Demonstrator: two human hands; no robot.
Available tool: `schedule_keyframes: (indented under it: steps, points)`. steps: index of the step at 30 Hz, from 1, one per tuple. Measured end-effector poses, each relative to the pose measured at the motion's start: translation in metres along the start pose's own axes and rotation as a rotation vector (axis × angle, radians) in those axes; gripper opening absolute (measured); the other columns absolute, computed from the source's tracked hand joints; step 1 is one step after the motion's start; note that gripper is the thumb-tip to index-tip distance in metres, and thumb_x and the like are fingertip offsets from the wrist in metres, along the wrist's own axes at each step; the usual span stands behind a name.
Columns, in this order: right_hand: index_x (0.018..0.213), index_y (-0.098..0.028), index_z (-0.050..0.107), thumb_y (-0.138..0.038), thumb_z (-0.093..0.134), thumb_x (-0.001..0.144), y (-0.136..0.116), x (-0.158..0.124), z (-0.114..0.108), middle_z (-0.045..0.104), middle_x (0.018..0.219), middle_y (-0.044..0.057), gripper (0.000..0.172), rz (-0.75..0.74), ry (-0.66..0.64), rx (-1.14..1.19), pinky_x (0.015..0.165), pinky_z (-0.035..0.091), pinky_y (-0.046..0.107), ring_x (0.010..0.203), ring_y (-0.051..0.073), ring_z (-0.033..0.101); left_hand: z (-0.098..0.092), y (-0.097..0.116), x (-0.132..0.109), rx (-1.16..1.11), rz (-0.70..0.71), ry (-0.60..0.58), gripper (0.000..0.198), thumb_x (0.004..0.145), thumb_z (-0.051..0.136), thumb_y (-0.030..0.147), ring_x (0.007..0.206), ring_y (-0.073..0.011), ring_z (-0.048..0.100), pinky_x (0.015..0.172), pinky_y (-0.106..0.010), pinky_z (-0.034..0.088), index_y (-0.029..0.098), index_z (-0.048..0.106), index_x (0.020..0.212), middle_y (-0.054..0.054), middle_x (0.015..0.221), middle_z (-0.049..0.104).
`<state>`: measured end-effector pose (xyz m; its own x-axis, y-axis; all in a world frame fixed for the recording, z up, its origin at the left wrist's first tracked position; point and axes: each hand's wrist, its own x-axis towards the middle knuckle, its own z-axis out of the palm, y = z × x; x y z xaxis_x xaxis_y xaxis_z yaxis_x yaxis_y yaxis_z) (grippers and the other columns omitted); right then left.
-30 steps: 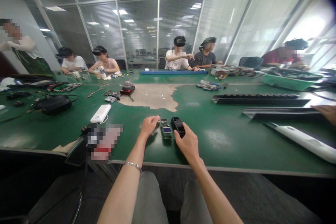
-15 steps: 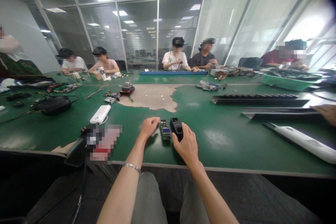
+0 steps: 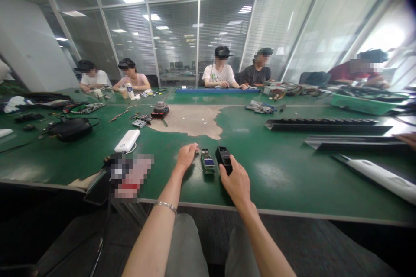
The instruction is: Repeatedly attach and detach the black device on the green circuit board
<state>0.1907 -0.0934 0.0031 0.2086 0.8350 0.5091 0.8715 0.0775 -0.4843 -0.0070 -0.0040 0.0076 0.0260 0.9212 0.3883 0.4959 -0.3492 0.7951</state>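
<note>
A small green circuit board point(image 3: 208, 163) with a blue-violet screen lies on the green tabletop, between my hands. My left hand point(image 3: 187, 156) is at the board's left, fingers drawn together by its far corner; whatever is between the fingertips is too small to make out. To the right of the board is a black plastic case point(image 3: 222, 154), long and box-shaped with openings at its far end. My right hand point(image 3: 237, 178) grips the case's near part, thumb on the left side and fingers on the right, covering much of it.
A white power bank point(image 3: 127, 140) with a cable lies to the left. Black channel strips point(image 3: 328, 126) and a white long-bodied tool point(image 3: 378, 174) are at the right. Beyond are a green basket point(image 3: 364, 103), a blue bar point(image 3: 217, 90) and several people seated across the table.
My right hand and the black case have shifted slightly right, widening the gap to the circuit board. My left hand stays by the board. The standing person at far left is nearly out of view.
</note>
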Motion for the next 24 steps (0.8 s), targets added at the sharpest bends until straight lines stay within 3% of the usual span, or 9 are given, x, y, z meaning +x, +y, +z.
schedule_keyframes:
  steps: [6,11,17,24]
  points:
    - [0.13,-0.011,0.05,-0.046,0.047,0.086,-0.013,0.007,-0.008,0.06,0.122,0.015,0.057,0.067,0.047,0.102,0.095,0.042,0.039,0.11,0.027,0.057,0.0,0.001,0.0,-0.002,-0.001,0.011,0.05,0.094,0.031,0.048,0.088,-0.0173,0.066,0.087,-0.029,0.046,0.018,0.071,0.101,-0.004,0.088,0.074]
    - [0.128,-0.012,0.051,-0.047,0.048,0.086,-0.041,0.013,-0.016,0.061,0.12,0.015,0.055,-0.008,0.054,0.162,0.095,0.042,0.037,0.108,0.025,0.058,0.002,-0.001,0.002,-0.025,0.002,0.017,0.049,0.094,0.031,0.047,0.089,-0.017,0.066,0.086,-0.028,0.047,0.019,0.07,0.102,-0.005,0.09,0.074]
    - [0.127,-0.013,0.05,-0.042,0.048,0.086,-0.072,0.011,-0.016,0.065,0.11,0.013,0.05,-0.108,-0.01,0.075,0.088,0.043,0.035,0.102,0.025,0.058,0.002,-0.003,0.003,-0.031,-0.008,0.02,0.045,0.094,0.033,0.043,0.09,-0.018,0.067,0.085,-0.029,0.049,0.019,0.07,0.101,-0.006,0.091,0.074]
    - [0.13,-0.014,0.046,-0.037,0.047,0.088,-0.083,0.002,-0.016,0.064,0.104,0.011,0.048,-0.112,-0.039,-0.057,0.083,0.04,0.033,0.098,0.024,0.056,0.0,-0.009,0.004,0.028,0.055,0.047,0.035,0.085,0.041,0.014,0.109,-0.0157,0.061,0.101,-0.031,0.044,0.019,0.067,0.109,-0.005,0.112,0.069]
